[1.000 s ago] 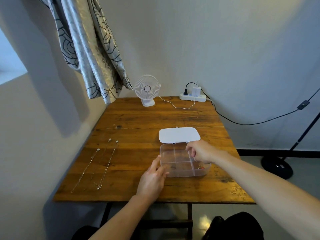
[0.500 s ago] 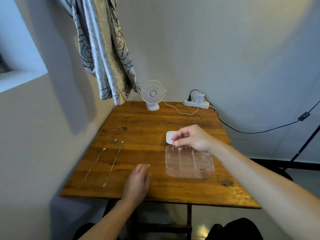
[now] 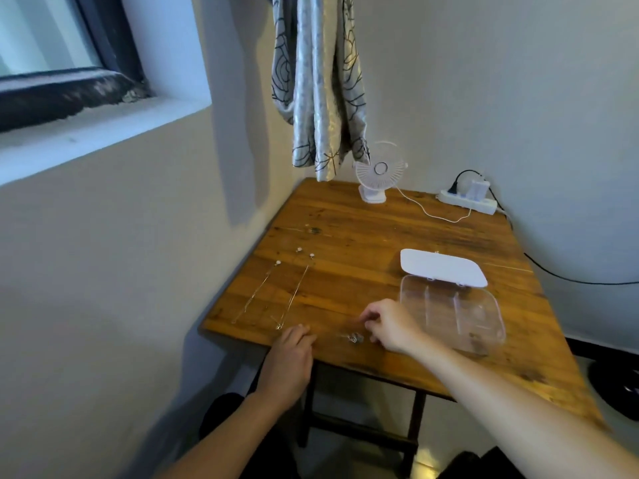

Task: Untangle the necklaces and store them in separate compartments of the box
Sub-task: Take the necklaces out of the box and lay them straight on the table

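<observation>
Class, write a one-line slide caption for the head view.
Right hand pinches a small necklace tangle beside the open clear box; left hand rests at the table edge.

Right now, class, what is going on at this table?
A person sits at a wooden table sorting necklaces. The right hand pinches a small tangled clump of chain on the tabletop near the front edge, while the left hand rests beside it. Several necklaces lie stretched out to the left. The clear compartment box sits open on the right, lid folded back.
</observation>
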Action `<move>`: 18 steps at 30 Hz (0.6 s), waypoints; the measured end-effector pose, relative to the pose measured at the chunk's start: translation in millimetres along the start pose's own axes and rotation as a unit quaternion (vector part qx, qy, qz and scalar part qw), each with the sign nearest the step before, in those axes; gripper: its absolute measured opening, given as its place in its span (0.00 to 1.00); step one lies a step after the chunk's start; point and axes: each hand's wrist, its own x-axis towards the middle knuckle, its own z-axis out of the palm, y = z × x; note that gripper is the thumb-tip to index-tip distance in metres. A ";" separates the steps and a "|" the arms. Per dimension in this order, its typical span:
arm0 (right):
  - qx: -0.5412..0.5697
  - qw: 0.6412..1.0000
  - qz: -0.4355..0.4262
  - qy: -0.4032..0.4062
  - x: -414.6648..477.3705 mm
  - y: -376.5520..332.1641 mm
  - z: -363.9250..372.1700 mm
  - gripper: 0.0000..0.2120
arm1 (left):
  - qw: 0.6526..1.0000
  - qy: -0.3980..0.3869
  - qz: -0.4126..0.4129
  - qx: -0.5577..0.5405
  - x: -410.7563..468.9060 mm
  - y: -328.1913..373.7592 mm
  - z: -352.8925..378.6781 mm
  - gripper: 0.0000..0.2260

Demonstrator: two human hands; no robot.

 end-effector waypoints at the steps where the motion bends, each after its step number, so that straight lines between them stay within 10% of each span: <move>1: -0.022 0.999 -0.015 0.017 -1.8 2.5 -1.6 0.08 | 1.000 0.004 0.001 0.002 0.8 0.4 0.9 0.13; 13: -0.090 0.990 -0.109 0.013 -12.5 5.9 15.5 0.07 | 1.000 -0.001 -0.002 0.011 1.4 1.5 0.5 0.13; 18: 0.049 0.997 -0.045 0.027 -22.1 9.8 2.2 0.03 | 1.000 -0.010 -0.004 0.014 7.6 5.3 -2.4 0.12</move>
